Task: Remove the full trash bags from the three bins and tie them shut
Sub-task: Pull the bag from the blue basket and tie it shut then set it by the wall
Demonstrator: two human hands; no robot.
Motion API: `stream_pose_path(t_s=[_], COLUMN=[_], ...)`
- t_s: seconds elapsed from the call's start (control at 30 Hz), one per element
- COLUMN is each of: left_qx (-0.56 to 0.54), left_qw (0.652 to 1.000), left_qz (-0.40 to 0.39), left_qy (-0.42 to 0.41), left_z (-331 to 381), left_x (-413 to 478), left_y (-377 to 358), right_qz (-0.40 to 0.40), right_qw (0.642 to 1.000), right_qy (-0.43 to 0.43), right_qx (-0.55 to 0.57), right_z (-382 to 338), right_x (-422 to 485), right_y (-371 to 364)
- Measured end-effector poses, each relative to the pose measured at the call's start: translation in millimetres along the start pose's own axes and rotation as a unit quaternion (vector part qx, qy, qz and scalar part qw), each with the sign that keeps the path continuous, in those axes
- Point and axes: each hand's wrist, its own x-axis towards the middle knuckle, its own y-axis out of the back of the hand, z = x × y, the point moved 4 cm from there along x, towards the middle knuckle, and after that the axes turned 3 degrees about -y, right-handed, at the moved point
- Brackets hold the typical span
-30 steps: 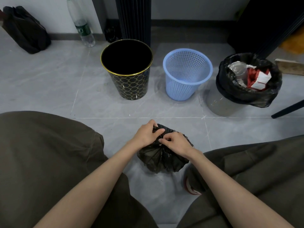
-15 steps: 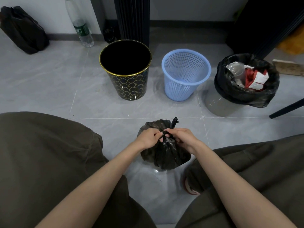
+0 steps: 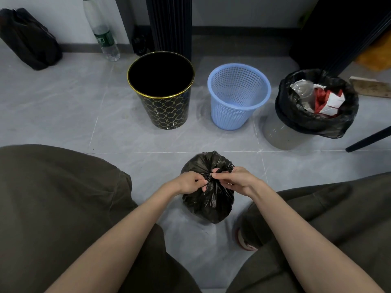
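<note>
A small full black trash bag [image 3: 208,201] sits on the grey floor between my knees. My left hand [image 3: 190,182] and my right hand [image 3: 234,179] both pinch its gathered neck at the top. Beyond it stand three bins in a row: a black bin with a gold rim [image 3: 165,108], with no bag visible in it, a blue mesh bin [image 3: 237,102] with no bag, and at the right a clear bin [image 3: 277,134] lined with a black bag [image 3: 313,121] holding plastic cups and red-and-white cartons.
A plastic water bottle [image 3: 103,37] and a black bag [image 3: 29,41] stand by the back wall at left. A dark furniture leg [image 3: 368,140] slants in at the right. A shoe [image 3: 245,240] is beside the bag. My bent knees fill both lower corners.
The bag has been lifted and turned a little. The loose twisted end that stuck up half a second ago is now pulled down into my right hand's fingers.
</note>
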Motion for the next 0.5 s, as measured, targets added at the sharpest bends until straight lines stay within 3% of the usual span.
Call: stream_pose_path(t_s=[0.13,0.3,0.4,0.5], left_qx=[0.020,0.014,-0.033,0.023], left_qw=[1.000,0.999,0.996,0.981], left_qz=[-0.013,-0.001,0.073,0.192], left_qy=[0.005,0.041,0.046,-0.028], left_z=[0.1,1.7,-4.6,-8.9], left_x=[-1.7,-5.4,-2.3,4.1], left_y=[-0.8,9.6,26.0,35.6], right_qz=[0.025,0.061,0.068,0.053], right_qw=[0.998,0.980,0.959,0.927], right_qy=[0.062,0.144,0.177,0.219], right_qx=[-0.001,-0.123,-0.209,-0.298], right_z=[-0.4,-10.4,-16.9,-20.8], right_x=[-1.6,-9.5,-10.3,-12.1], right_y=[-2.0,0.1,2.9,-1.2])
